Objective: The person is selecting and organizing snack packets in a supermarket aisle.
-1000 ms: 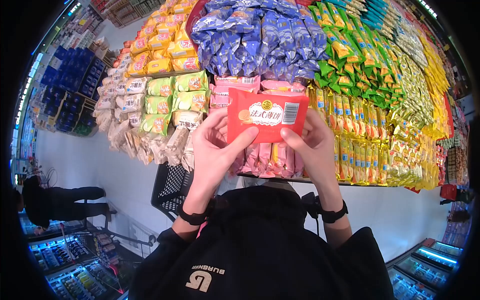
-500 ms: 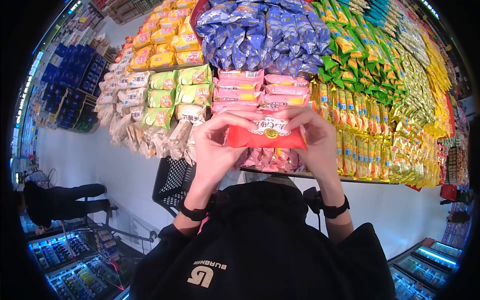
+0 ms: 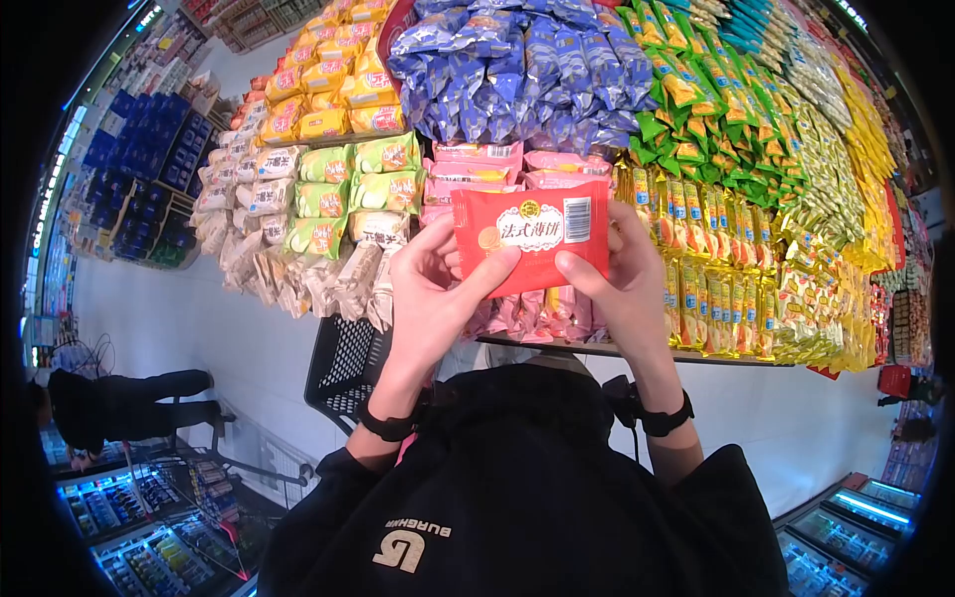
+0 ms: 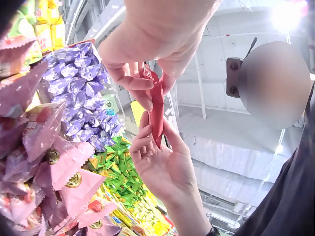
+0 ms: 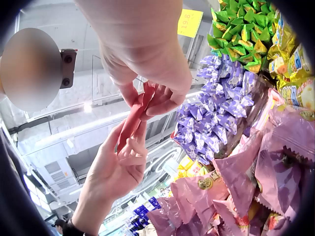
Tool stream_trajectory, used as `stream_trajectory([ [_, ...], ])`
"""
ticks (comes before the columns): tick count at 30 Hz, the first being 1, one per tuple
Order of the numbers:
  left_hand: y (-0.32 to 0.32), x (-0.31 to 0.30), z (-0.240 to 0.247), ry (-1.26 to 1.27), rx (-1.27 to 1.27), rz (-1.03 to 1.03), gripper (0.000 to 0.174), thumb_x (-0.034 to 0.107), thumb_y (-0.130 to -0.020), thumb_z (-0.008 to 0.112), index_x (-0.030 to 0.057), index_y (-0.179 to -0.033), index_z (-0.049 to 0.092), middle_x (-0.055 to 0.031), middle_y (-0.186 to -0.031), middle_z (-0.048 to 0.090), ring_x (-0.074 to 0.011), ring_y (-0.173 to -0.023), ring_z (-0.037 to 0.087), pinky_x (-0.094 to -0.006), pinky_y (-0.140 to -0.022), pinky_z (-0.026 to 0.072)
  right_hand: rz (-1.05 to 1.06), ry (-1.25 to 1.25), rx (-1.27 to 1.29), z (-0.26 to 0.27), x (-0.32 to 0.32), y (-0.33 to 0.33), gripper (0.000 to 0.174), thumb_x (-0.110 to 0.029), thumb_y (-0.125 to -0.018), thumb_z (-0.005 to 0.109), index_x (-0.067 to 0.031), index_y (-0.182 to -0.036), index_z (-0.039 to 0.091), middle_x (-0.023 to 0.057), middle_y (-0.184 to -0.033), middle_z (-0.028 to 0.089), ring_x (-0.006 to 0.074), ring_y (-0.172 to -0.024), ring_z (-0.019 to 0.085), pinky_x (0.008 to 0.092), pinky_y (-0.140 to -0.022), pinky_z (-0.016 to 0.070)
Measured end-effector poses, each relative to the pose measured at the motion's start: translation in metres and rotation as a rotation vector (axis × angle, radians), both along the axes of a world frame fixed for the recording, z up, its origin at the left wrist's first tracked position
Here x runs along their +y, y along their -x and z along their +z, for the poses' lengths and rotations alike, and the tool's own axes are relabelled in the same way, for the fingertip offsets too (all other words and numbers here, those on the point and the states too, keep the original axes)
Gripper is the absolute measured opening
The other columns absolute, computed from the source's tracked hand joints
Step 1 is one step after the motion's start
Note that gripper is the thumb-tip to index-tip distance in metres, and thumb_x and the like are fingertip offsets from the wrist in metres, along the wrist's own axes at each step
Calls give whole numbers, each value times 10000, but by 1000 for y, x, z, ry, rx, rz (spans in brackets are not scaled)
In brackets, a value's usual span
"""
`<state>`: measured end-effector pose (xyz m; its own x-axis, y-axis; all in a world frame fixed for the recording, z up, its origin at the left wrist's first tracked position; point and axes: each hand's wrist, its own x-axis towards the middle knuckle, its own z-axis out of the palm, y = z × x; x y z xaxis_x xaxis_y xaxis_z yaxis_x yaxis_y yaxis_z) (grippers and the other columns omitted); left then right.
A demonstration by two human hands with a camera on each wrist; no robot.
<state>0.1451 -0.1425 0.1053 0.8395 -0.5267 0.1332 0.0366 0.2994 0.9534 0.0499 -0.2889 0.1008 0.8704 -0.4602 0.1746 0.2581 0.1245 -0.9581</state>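
A red snack packet (image 3: 535,261) with a white label, Chinese lettering and a barcode is held up in front of the chest, its printed face toward the head camera. My left hand (image 3: 430,289) pinches its left side, thumb on the front and fingers behind. The right hand (image 3: 629,284) grips the other side the same way. Edge-on in the left wrist view, the red packet (image 4: 157,110) spans the gap between both hands. Pink packets (image 3: 476,169) lie stacked on the display just behind it.
Blue packets (image 3: 517,75) pile up beyond the pink ones. Green packets (image 3: 721,109) and yellow packets (image 3: 711,298) fill the right side; light green packets (image 3: 323,199) and white ones (image 3: 264,194) the left. A black basket (image 3: 343,368) stands below left. Another person (image 3: 109,398) is at far left.
The red packet was face-up a second ago, tipped toward me half a second ago so its top edge showed, and is now back with its label facing the camera. Both hands kept their hold.
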Motion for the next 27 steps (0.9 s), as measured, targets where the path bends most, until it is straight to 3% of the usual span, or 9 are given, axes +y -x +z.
stream_trajectory([
  [3,-2,7,2,-78,84,-76,270,39,-858,696,-28,-1103,606,-62,-879,691,-5,-550,552,-160,-460,393,-11,-18,17,1,3,1,476,-32,-852,684,15,-1264,449,129,-1128,640,130,-1014,618,267,-864,497],
  [9,-1,4,-3,-78,91,-84,228,69,-887,668,-21,-1087,606,-48,-842,690,-10,-501,543,-157,-410,361,-7,-35,58,-2,0,2,447,-74,-890,650,20,-1274,442,135,-1130,641,134,-1013,618,272,-866,496],
  [12,-3,8,-4,-110,133,-99,247,65,-888,665,-28,-1107,600,-63,-890,691,-36,-611,608,-175,-499,443,10,-56,50,-2,-1,3,416,-76,-918,612,24,-1282,436,137,-1131,640,136,-1010,618,276,-869,494],
  [15,-3,6,-4,-60,112,-91,282,61,-883,669,-36,-1136,591,-87,-965,690,-80,-785,656,-220,-663,519,15,-82,38,-1,1,3,396,-71,-938,583,25,-1290,429,139,-1130,640,138,-1005,618,277,-869,492],
  [18,-1,6,-4,-60,83,-85,315,38,-860,690,-41,-1148,590,-102,-1030,682,-112,-902,655,-260,-788,530,6,-74,32,-3,0,2,395,-71,-947,573,25,-1298,419,143,-1128,642,138,-998,619,278,-868,491],
  [27,1,5,-3,-89,25,-91,335,5,-821,721,-43,-1128,597,-101,-1025,689,-112,-902,658,-260,-787,535,-42,-78,16,-7,1,-1,402,-31,-929,585,18,-1288,412,133,-1110,649,137,-989,625,272,-847,502],
])
